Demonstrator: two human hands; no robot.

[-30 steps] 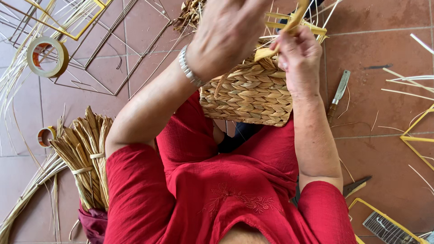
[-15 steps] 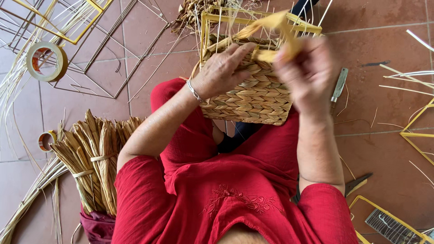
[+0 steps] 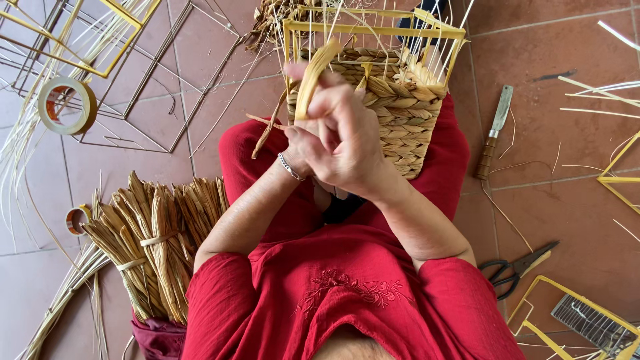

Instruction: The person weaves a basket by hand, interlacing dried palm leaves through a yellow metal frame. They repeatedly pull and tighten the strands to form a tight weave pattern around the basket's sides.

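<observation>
A half-woven straw basket (image 3: 400,113) on a yellow wire frame (image 3: 373,30) rests against my lap, between my red-clad legs. Both hands meet in front of its left corner. My right hand (image 3: 350,137) lies on top, its fingers closed around a flat pale straw strand (image 3: 312,77) that curves up over the basket's rim. My left hand (image 3: 298,145), with a silver bracelet at the wrist, is mostly hidden under the right hand and pinches the same strand lower down. Thin upright stakes stick out of the basket's top.
Tied straw bundles (image 3: 157,247) lie at my left. A big tape roll (image 3: 67,105) and a small one (image 3: 77,219) sit on the tiled floor near bare wire frames (image 3: 153,80). To the right are a knife (image 3: 493,133), scissors (image 3: 517,267) and more yellow frames (image 3: 620,167).
My hands were apart, the left on the basket's side and the right raised with the strand. They have come together at the basket's left corner, both on the strand.
</observation>
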